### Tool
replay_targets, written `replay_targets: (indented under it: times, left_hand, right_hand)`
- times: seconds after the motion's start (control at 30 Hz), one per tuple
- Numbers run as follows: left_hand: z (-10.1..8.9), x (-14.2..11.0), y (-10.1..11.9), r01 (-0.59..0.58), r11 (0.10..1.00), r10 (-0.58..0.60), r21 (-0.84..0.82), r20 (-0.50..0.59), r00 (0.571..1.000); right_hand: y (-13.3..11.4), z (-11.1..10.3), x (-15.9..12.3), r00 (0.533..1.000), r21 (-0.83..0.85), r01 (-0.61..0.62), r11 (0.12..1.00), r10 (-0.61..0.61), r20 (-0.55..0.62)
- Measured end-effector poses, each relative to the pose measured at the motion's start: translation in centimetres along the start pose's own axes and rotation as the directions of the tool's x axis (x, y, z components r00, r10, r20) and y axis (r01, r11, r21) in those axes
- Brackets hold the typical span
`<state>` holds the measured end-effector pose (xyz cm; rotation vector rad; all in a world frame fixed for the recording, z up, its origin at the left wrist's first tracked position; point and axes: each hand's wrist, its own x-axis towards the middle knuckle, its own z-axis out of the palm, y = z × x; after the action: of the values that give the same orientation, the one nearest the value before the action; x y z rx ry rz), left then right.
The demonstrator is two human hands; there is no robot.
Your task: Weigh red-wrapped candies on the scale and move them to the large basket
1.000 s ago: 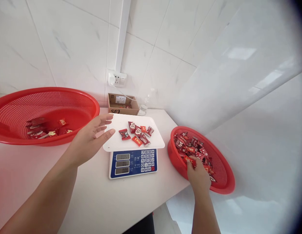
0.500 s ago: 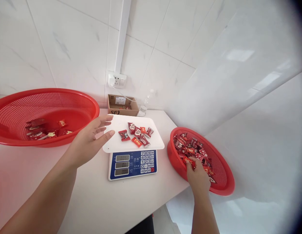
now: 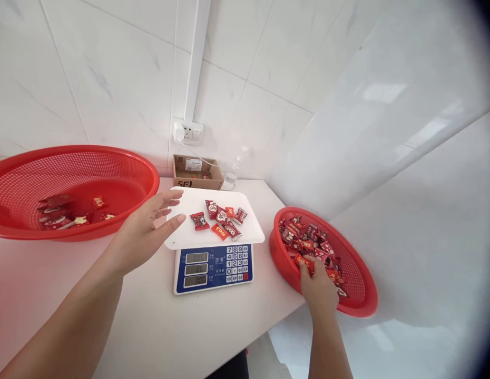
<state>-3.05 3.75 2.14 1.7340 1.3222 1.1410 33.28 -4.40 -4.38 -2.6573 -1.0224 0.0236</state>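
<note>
My left hand (image 3: 147, 227) hovers at the left edge of the scale's white pan (image 3: 182, 202), fingers apart and holding nothing. Several wrapped candies (image 3: 221, 214) in red and dark red lie on that pan. Below it, the digital scale (image 3: 214, 268) shows its blue keypad panel and three displays. Over the right red basket (image 3: 282, 271), my right hand (image 3: 319, 284) pinches a bright red wrapped candy (image 3: 303, 261) between thumb and fingers. More wrapped candies (image 3: 308, 237) fill the basket beneath; my right hand covers some of them.
A larger red basket (image 3: 146, 166) with a few candies (image 3: 57, 216) stands at left. Behind the scale are an open cardboard box (image 3: 201, 183) and a clear plastic bottle (image 3: 235, 168). A plug with a cable sits in the wall socket (image 3: 188, 132). The white table's (image 3: 162, 326) front edge runs below.
The view has shifted slightly. My right hand stays at the right basket, pinching the red candy, and my left hand keeps its place beside the pan.
</note>
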Motion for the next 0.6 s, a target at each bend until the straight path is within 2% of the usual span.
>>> replay_targets:
  times: [0.1, 0.2, 0.33, 0.47, 0.6]
  left_hand:
    - [0.4, 0.1, -0.4, -0.006, 0.999, 0.006, 0.041, 0.016, 1.0]
    - [1.5, 0.4, -1.1, -0.019, 0.983, 0.006, 0.18, 0.072, 0.997]
    - [3.9, 1.1, -1.8, -0.142, 0.902, 0.048, 0.407, 0.233, 0.971]
    - [6.7, 2.0, -1.8, -0.235, 0.852, 0.065, 0.468, 0.351, 0.934]
    - [8.8, 2.6, -0.9, -0.277, 0.792, 0.04, 0.544, 0.405, 0.913]
  right_hand:
    - [0.0, 0.0, -0.1, 1.0, 0.014, 0.008, 1.0, -0.008, -0.003]
    - [0.1, 0.1, -0.1, 1.0, 0.024, 0.005, 1.0, -0.005, 0.007]
    - [0.3, 0.1, 0.0, 0.999, 0.029, 0.046, 0.999, -0.047, 0.023]
    - [0.5, 0.0, 0.1, 0.996, 0.027, 0.067, 0.997, -0.069, 0.051]
    - [0.7, -0.3, 0.1, 0.993, 0.053, 0.084, 0.995, -0.088, 0.08]
